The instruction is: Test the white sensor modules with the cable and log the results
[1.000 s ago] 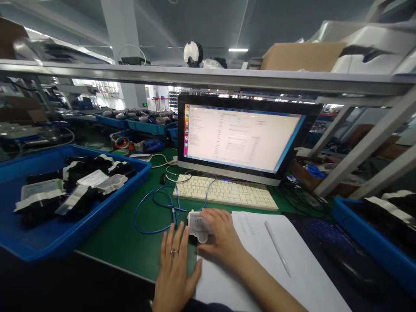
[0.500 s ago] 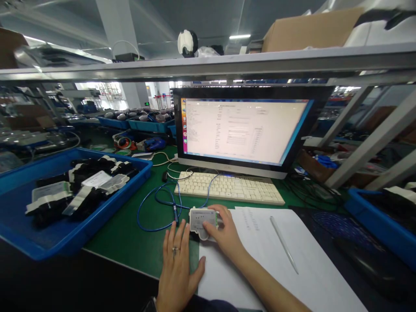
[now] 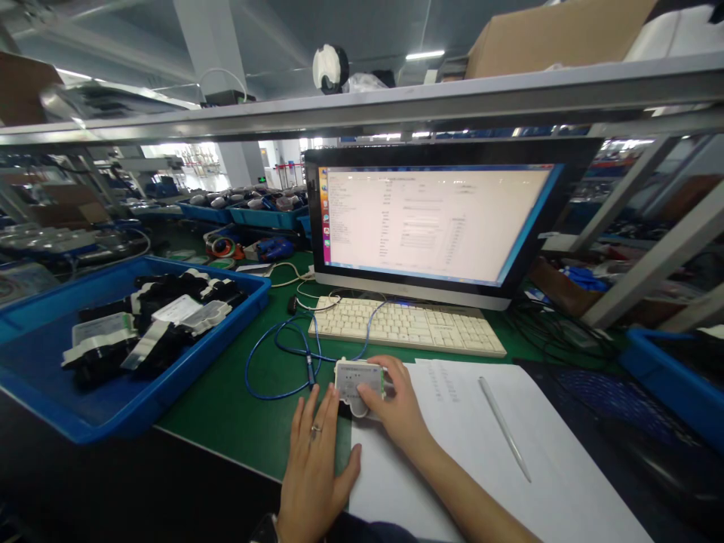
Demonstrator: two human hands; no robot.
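My right hand [image 3: 399, 403] grips a small grey-white plastic module [image 3: 351, 383] by its right side, thumb on its printed face and fingers behind the edge. My left hand [image 3: 317, 449] lies flat beside it, fingers stretched out and a ring on one of them. Its fingertips reach the module's lower left corner; whether they touch it I cannot tell. A blue cable [image 3: 265, 394] loops on the green mat to the left, its connector [image 3: 310, 369] just above my left fingertips. White paper [image 3: 452, 437] lies under my right forearm.
Behind the hands stand a white keyboard [image 3: 407, 326] and a lit monitor [image 3: 435, 226]. At left, a blue tray [image 3: 113, 430] holds several black and clear units. A pen [image 3: 505, 430] rests on the paper; a dark mouse [image 3: 661, 460] and another blue bin [image 3: 673, 385] are at right.
The whole view has shifted slightly, so the scene sits a little further right. Both hands and the module keep nearly the same positions relative to each other.
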